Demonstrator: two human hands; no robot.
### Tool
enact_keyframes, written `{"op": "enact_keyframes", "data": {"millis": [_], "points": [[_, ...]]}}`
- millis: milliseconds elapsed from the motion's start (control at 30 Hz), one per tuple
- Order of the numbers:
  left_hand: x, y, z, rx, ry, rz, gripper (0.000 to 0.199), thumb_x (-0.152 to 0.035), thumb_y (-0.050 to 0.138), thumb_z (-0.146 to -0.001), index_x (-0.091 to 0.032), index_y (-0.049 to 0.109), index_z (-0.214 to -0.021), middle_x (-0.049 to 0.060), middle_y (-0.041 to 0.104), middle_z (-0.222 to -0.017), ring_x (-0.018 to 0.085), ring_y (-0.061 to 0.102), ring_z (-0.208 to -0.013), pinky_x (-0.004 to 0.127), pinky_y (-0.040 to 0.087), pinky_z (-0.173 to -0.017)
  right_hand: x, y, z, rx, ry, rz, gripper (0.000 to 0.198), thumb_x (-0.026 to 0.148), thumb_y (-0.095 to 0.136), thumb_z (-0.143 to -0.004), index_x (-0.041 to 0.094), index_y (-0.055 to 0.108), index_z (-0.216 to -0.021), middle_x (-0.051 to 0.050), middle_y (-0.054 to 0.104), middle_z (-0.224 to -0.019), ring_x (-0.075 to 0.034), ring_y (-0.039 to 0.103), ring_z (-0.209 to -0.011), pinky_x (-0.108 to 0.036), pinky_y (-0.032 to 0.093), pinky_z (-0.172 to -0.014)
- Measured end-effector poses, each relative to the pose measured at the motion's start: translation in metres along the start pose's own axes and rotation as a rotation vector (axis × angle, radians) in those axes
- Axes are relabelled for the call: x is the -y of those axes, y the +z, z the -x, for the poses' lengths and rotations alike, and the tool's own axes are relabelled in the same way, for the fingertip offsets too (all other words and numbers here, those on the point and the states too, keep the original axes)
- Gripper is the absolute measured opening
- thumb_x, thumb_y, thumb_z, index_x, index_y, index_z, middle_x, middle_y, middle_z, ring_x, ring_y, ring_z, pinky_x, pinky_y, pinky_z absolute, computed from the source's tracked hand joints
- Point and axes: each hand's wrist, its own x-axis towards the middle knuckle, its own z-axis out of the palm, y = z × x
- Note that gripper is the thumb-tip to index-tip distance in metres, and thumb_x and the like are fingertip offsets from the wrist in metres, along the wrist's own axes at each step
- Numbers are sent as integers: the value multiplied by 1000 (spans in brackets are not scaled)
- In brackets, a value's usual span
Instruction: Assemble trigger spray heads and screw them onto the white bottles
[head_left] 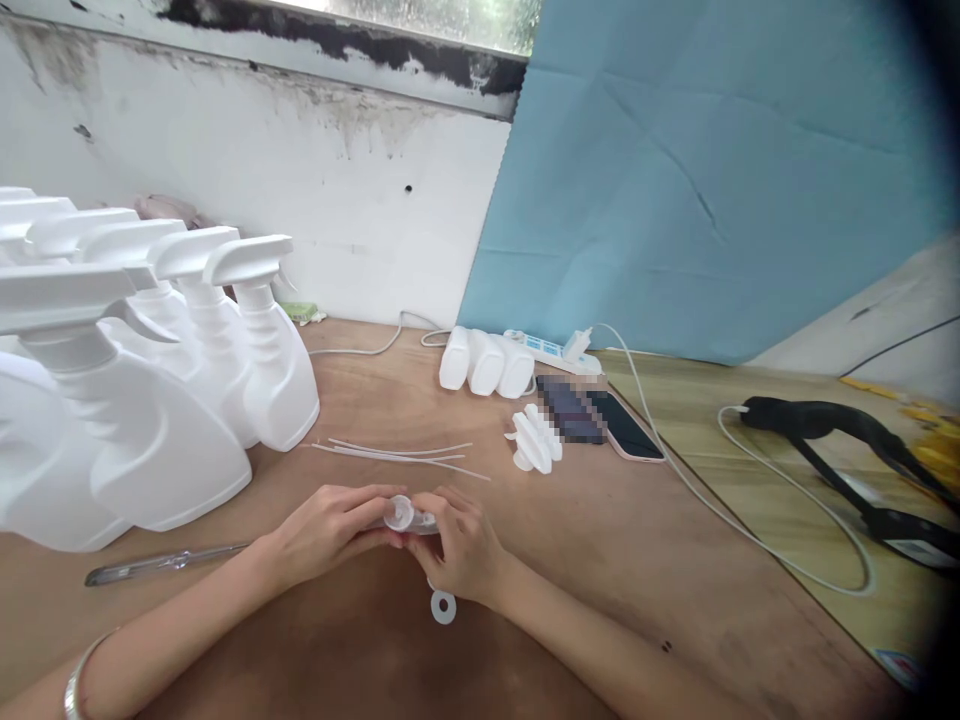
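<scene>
Between both hands is a white plastic spray head (403, 513), its round collar turned up toward me. My left hand (341, 525) pinches its left side, and my right hand (461, 545) grips the right end with thumb and fingers. Fingers cover much of the part. Just below my right hand lies a flat white ring washer (443, 621), with the edge of another white piece showing above it. Thin white dip tubes (405, 456) lie on the wooden table (360, 640) beyond my hands. Several more white spray heads (538, 440) are grouped to the right.
White spray bottles (277, 380) with trigger tops crowd the left side. A clear-handled screwdriver (150, 567) lies near my left forearm. Farther back are white plastic shells (486, 364), a power strip (559, 355) and phones (626, 425). A white cable (686, 485) crosses toward a black strap-like device (832, 415).
</scene>
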Motion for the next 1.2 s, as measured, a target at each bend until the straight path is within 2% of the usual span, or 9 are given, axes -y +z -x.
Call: {"op": "enact_keyframes", "data": {"millis": [167, 267, 333, 467, 633, 733, 900, 1067, 1200], "points": [[1, -1, -2, 75, -46, 41, 15, -28, 50, -86, -16, 53, -94, 7, 64, -103, 13, 63, -79, 20, 48, -68, 1, -2, -1, 1, 28, -35, 31, 23, 50, -78, 17, 40, -106, -8, 63, -87, -20, 58, -71, -33, 46, -63], [2, 0, -1, 40, 5, -60, 17, -30, 51, -85, -16, 53, -96, 7, 65, -100, 14, 63, -77, 23, 48, -66, 0, -9, -2, 2, 21, -126, 31, 20, 46, -77, 16, 43, -107, -8, 62, -87, -20, 57, -72, -34, 47, -64], [2, 1, -1, 7, 22, -100, 18, -30, 50, -85, -17, 53, -98, 7, 65, -95, 14, 62, -73, 23, 47, -64, -5, -15, -2, -53, 55, -166, 27, 15, 43, -78, 17, 46, -105, -6, 62, -86, -18, 57, -75, -32, 47, -66], [1, 0, -2, 26, -83, -31, 15, -28, 50, -85, -16, 55, -94, 6, 63, -87, 12, 59, -68, 21, 45, -60, -23, -20, -2, -128, 166, -36, 26, 6, 39, -81, 19, 51, -100, -5, 62, -85, -17, 56, -79, -30, 47, -70], [-3, -1, -2, 60, -143, -20, 15, -25, 50, -83, -17, 55, -94, 6, 60, -88, 12, 55, -67, 21, 44, -60, -43, -15, -3, 39, 228, 266, 33, 4, 39, -81, 14, 56, -107, -11, 62, -99, -23, 49, -91, -39, 46, -79], [-7, 0, -3, 62, -110, -35, 18, -23, 51, -82, -19, 55, -99, 6, 60, -91, 13, 57, -71, 23, 45, -63, -46, -11, -2, 113, 236, 369, 31, 5, 42, -81, 13, 59, -105, -11, 63, -94, -25, 48, -88, -41, 46, -75], [-10, 1, -4, 70, -92, -12, 18, -22, 50, -81, -18, 55, -98, 7, 60, -91, 13, 57, -72, 23, 46, -64, -45, -9, 0, 140, 255, 403, 30, 5, 43, -81, 14, 61, -104, -12, 63, -92, -26, 48, -86, -41, 45, -72], [-10, 3, -3, 106, -92, 24, 21, -21, 51, -82, -18, 51, -103, 8, 60, -103, 18, 57, -87, 30, 45, -77, -45, -8, 1, 163, 282, 424, 29, 3, 44, -79, 14, 62, -100, -12, 62, -88, -27, 47, -82, -42, 45, -69], [-10, 3, -4, 139, -175, 94, 16, -21, 46, -85, -18, 49, -100, 6, 62, -97, 15, 58, -78, 26, 45, -71, -43, -9, 1, 178, 297, 405, 35, -4, 40, -77, 14, 61, -99, -11, 59, -84, -25, 48, -80, -37, 45, -65]]}}
